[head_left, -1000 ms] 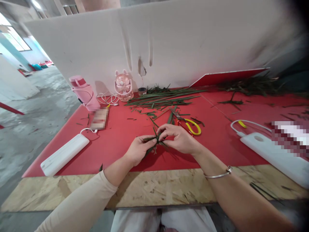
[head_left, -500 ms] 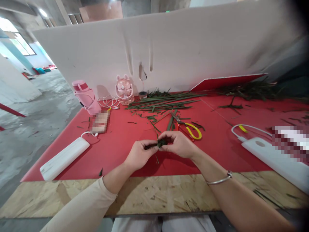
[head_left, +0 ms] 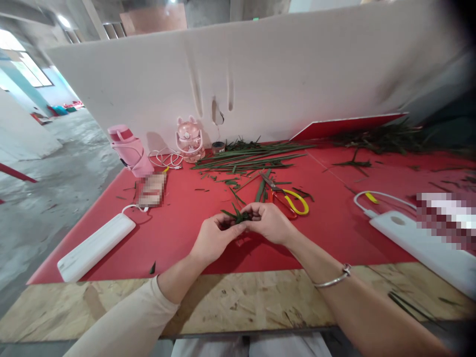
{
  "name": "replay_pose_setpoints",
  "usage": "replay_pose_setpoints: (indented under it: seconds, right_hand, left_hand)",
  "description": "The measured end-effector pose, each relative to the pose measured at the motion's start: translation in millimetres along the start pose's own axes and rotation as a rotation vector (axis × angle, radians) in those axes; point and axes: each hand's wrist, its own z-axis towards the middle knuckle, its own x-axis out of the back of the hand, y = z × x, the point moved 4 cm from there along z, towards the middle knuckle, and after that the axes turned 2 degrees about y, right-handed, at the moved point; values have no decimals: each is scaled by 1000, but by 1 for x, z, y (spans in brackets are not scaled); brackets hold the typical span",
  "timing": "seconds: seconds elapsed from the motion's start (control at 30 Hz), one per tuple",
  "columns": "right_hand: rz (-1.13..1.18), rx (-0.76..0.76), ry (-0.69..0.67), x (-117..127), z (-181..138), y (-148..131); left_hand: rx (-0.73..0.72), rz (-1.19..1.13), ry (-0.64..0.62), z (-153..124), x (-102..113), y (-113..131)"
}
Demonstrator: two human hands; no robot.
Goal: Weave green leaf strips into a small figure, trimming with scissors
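Observation:
Between my two hands is a small bunch of green leaf strips (head_left: 239,216), with a few pointed ends sticking out to the upper left. My left hand (head_left: 213,238) pinches it from the left, thumb on the near side. From the right, my right hand (head_left: 269,223) grips the same bunch, its thumb close to the left one. Fingers cover much of the bunch, so its full shape is hidden. Just beyond my right hand lie scissors (head_left: 286,193) with yellow and orange handles, beside a wide green leaf strip (head_left: 262,187).
Long green strips (head_left: 253,157) lie at the back, near a pink bottle (head_left: 131,151) and a clear pink jug (head_left: 189,141). White power banks (head_left: 96,248) rest left and right on the red covering (head_left: 178,223). A white panel (head_left: 267,74) stands behind.
The leaf bunch has turned in my fingers: pointed ends now fan to the upper left, and the piece hanging below is no longer visible. Both hands stay nearly in place.

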Motion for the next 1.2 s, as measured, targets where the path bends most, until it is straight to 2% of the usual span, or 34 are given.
replay_pose_setpoints:
  seconds: [0.2, 0.4, 0.5, 0.63, 0.73, 0.8, 1.0, 1.1, 1.2]
  right_hand:
    - [-18, 15, -50, -8, -5, -5]
    - [148, 12, -192, -9, -9, -11]
    - [186, 16, -182, -7, -8, -11]
    - [192, 24, -134, -6, -6, -8]
    - [193, 30, -128, -6, -5, -7]
    - [199, 28, -133, -6, -6, -8]
    - [227, 20, -154, -8, -8, -13]
    - [251, 17, -173, -9, -9, -14]
    - [269, -4, -188, -11, -9, -10]
  left_hand:
    - [46, -8, -23, 3, 2, -1]
    - [178, -276, -33, 3, 1, -4]
    - [220, -340, -62, 3, 0, -7]
    - [98, -237, -65, 4, 0, -3]
    - [-46, -66, -46, 2, 1, 4]
    - [-81, 60, -9, 0, 3, 6]
    - [-99, 180, 72, -3, 6, 9]
    - [-90, 147, 102, -2, 8, 10]
    - [-37, 19, 173, 1, 13, 5]
